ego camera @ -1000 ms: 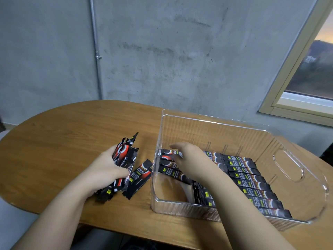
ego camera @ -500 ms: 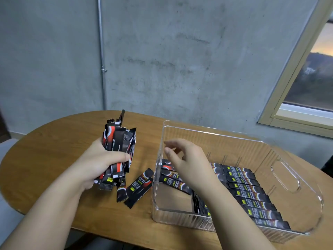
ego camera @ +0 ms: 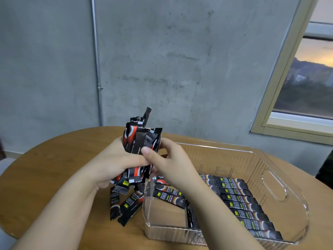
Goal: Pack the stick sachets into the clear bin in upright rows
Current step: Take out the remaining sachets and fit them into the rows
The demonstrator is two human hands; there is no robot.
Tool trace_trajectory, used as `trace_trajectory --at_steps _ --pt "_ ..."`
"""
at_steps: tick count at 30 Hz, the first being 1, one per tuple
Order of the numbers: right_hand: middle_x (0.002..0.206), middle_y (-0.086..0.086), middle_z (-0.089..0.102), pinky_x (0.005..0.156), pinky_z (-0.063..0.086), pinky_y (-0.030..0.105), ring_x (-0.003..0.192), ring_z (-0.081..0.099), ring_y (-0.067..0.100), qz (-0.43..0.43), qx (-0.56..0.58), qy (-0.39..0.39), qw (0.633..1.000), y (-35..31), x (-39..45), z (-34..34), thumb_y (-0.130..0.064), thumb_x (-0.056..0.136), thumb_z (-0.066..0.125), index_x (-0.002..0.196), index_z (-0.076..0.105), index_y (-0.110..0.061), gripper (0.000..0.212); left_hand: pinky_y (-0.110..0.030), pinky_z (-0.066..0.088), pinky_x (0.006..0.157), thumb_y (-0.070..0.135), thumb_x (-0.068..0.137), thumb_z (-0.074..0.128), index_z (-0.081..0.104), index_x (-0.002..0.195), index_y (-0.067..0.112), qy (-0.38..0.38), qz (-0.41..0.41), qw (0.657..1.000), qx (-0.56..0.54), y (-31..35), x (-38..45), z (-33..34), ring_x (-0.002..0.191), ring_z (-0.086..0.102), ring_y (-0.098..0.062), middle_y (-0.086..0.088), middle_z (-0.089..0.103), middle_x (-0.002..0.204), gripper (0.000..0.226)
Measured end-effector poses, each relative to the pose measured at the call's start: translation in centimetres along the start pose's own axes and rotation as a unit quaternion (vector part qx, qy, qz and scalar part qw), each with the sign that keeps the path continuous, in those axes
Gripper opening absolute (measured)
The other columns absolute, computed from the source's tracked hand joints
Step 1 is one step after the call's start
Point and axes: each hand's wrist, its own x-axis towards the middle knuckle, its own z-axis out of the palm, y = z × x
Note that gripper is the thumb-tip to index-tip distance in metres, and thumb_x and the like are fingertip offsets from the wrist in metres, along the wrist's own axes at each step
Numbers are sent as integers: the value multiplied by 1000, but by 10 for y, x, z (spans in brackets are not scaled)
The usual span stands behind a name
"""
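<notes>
- Rising off the surface, the bundle of stick sachets is now standing near-upright in the left hand; a second ago it was lying low at 9 o'clock of the clear bin.
- Right hand is leaving the bin, where it was working among the packed sticks, and is meeting the bundle from the 3 o'clock side.
- Left hand is clenching round the bundle's middle, fingers wrapped; ragged top ends are sticking out at 12 o'clock, uneven in height.
- Right hand is pinching one outer stick, its thumb pressing the front face; the other fingers are hidden behind the pack.
- Loose sachets, a few, are lying flat on the surface at 6 o'clock of the bundle, just beside the bin's near-left corner.
- Packed sachets are sitting in a long overlapped row along the bin floor, more lying than upright; a short second group is starting at the bin's left end, partly hidden by the right forearm.
- Reading: a fresh stick is being drawn from the supply for placing. Bin floor at 6 o'clock is showing bare, so much packing remains.
- Risk, as a guess: slick wrappers may be slipping from the grip as one gets pulled.
</notes>
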Motion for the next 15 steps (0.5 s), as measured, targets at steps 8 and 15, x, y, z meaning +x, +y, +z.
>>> trace_trajectory --at_steps 8,15 --pt "67 -2 66 61 57 44 57 65 18 9 31 104 994 14 5 -10 -18 93 57 81 60 -15 13 -32 55 76 13 61 72 66 109 12 42 -34 999 9 -10 5 2 91 71 -22 -5 75 97 48" --pt "69 -7 53 55 37 23 65 49 12 82 -129 199 968 54 3 -43 -28 97 50 77 48 -20 22 -38 52 88 24 56 76 66 105 20 100 -86 990 56 -31 0 -10 91 70 -16 2 74 94 51"
